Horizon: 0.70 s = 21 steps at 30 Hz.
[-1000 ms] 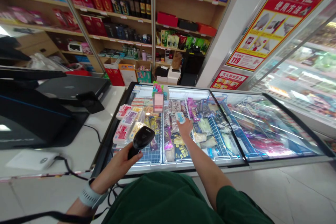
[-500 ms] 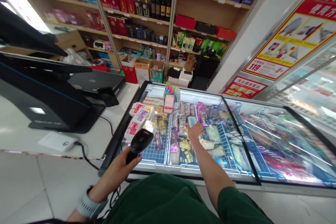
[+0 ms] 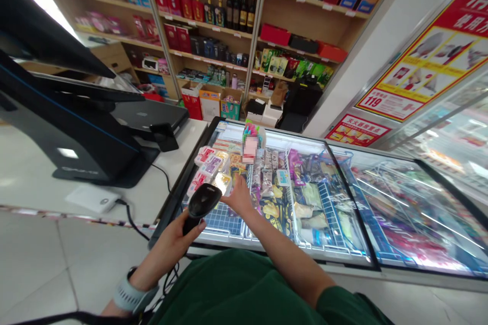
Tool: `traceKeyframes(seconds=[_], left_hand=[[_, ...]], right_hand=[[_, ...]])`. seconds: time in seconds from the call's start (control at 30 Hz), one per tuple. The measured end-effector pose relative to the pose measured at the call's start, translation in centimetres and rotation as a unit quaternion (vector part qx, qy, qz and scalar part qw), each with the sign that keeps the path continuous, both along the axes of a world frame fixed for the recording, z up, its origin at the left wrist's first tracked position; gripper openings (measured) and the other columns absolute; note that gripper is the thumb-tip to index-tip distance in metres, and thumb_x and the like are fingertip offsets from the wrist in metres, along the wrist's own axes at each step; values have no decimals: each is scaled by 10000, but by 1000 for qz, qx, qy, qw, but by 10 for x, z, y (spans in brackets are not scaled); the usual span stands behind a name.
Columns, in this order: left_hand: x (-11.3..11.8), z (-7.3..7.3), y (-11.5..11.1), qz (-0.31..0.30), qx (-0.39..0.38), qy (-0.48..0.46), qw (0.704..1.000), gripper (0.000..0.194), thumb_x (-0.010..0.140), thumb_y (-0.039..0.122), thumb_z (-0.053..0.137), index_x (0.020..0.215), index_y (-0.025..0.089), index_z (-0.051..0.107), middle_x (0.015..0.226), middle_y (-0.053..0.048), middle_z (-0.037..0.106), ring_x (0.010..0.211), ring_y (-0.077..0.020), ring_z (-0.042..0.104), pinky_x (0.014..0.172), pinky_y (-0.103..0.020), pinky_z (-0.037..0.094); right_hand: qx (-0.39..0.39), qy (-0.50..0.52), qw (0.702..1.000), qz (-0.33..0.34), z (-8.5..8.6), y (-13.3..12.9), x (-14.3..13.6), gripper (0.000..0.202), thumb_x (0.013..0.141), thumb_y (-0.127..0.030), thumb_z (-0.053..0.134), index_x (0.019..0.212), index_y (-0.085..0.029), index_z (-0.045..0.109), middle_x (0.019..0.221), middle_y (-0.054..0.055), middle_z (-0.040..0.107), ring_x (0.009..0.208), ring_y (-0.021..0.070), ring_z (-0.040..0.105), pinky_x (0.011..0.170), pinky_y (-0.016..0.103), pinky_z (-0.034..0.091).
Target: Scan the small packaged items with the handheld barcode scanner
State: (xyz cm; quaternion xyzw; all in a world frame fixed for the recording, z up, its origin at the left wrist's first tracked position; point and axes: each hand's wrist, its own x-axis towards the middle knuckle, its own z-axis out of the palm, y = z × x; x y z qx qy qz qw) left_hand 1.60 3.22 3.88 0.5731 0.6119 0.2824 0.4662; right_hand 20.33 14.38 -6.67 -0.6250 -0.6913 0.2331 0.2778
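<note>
A black handheld scanner is in my left hand, its head over the near part of the freezer lid. My right hand is beside a group of clear-lidded packs on the glass, close to the yellow-topped pack. Its fingers are spread, with the thumb toward that pack; no held item shows. A small blue-and-white pack lies on the glass to the right. Behind the packs stands a container with colourful tops.
The chest freezer holds bagged food under glass. At left, a counter carries a black terminal, a white box with a cable, and a small black stand. Stocked shelves stand behind.
My right hand has moved left, from the small blue-and-white pack to the grouped packs. My left hand still holds the scanner. The view has shifted slightly.
</note>
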Motion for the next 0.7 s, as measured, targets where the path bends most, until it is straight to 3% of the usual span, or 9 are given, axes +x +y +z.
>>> traceKeyframes(seconds=[0.27, 0.43, 0.6, 0.7], left_hand=[[-13, -5, -9, 12, -13, -10, 1000, 504, 806, 541, 562, 1129, 154, 568, 1097, -98, 680, 1047, -274, 614, 968, -415, 434], [-15, -4, -8, 5, -6, -31, 1000, 514, 810, 511, 576, 1180, 154, 559, 1141, -98, 675, 1111, -272, 593, 994, -405, 423], [-13, -1, -2, -11, 0, 0, 1000, 472, 796, 509, 588, 1125, 170, 586, 1057, -69, 706, 1021, -268, 634, 921, -376, 467], [-8, 2, 9, -46, 14, 26, 998, 479, 799, 509, 579, 1141, 174, 572, 1081, -70, 695, 1036, -267, 623, 916, -363, 461]], right_hand=[[-123, 70, 981, -132, -8, -12, -20, 692, 557, -591, 750, 1030, -134, 534, 1053, 154, 588, 974, 296, 598, 780, 368, 480], [-192, 154, 960, -136, -8, -9, -15, 384, 636, -522, 716, 737, -185, 561, 715, 28, 626, 684, 202, 623, 583, 278, 451], [-227, 385, 881, -159, -13, -10, 3, 224, 716, -384, 665, 769, -182, 585, 636, -1, 620, 550, 150, 615, 482, 239, 460], [-188, 429, 866, -174, -13, -8, 25, 229, 707, -370, 670, 799, -170, 607, 674, 13, 653, 551, 143, 623, 525, 261, 514]])
